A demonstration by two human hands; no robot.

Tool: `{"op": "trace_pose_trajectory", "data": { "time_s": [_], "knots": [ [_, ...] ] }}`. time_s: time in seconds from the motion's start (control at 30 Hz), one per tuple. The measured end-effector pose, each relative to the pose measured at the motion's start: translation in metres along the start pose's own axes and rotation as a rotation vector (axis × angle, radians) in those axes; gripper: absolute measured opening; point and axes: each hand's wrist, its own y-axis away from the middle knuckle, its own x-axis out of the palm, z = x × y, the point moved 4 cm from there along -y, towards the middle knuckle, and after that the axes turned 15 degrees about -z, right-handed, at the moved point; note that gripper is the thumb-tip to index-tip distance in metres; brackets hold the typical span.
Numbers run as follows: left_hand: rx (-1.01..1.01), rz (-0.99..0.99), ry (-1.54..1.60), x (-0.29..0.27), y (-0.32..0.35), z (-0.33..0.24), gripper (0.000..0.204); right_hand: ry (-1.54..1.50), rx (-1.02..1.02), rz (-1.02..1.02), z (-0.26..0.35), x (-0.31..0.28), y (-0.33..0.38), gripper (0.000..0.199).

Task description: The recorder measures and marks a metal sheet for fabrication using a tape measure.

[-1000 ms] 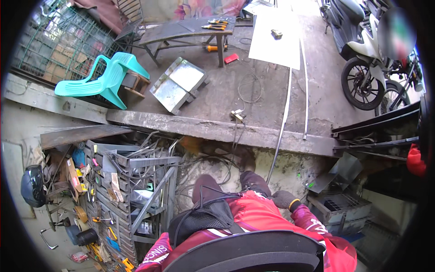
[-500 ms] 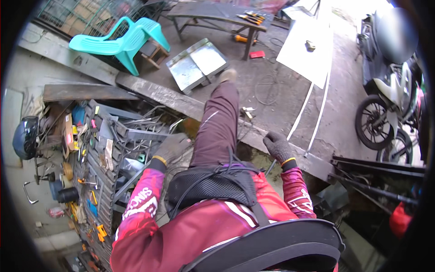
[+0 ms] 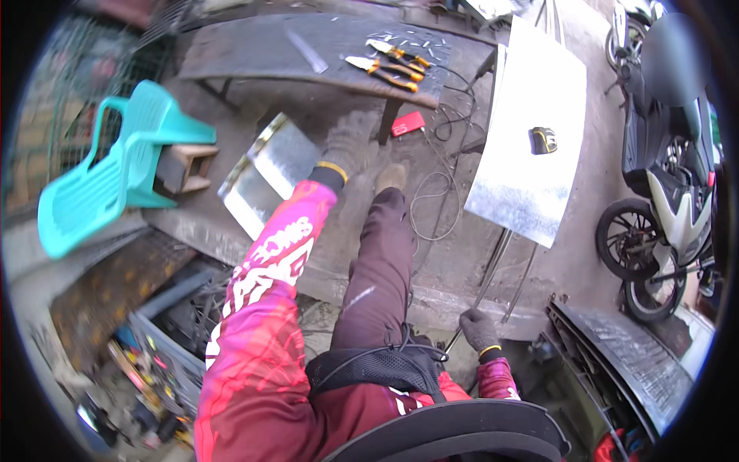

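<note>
Head view: gloved left hand [image 3: 348, 146] spread, empty, above small metal sheet [image 3: 269, 171]; right hand [image 3: 479, 329] closed on thin, springy-looking rod [image 3: 493, 269], gripped near its low end.

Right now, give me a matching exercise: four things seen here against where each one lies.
Things:
1 pliers
2 tape measure
3 red box
4 wooden stool

Places:
A beside the teal chair
B on the dark workbench
C on the large metal sheet
D on the ground by a bench leg

Pairs: 1-B, 2-C, 3-D, 4-A
</note>
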Motion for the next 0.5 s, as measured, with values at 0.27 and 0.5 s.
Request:
{"op": "trace_pose_trajectory", "data": {
  "time_s": [0.27,0.5],
  "knots": [
    [0.425,0.296,-0.453,0.053,-0.219,0.006,0.097,-0.564,0.469,0.046,0.129,-0.076,-0.031,0.017],
    [0.460,0.135,-0.288,0.050,-0.213,0.013,0.099,-0.386,0.312,-0.007,0.180,-0.131,-0.028,0.016]
  ]
}}
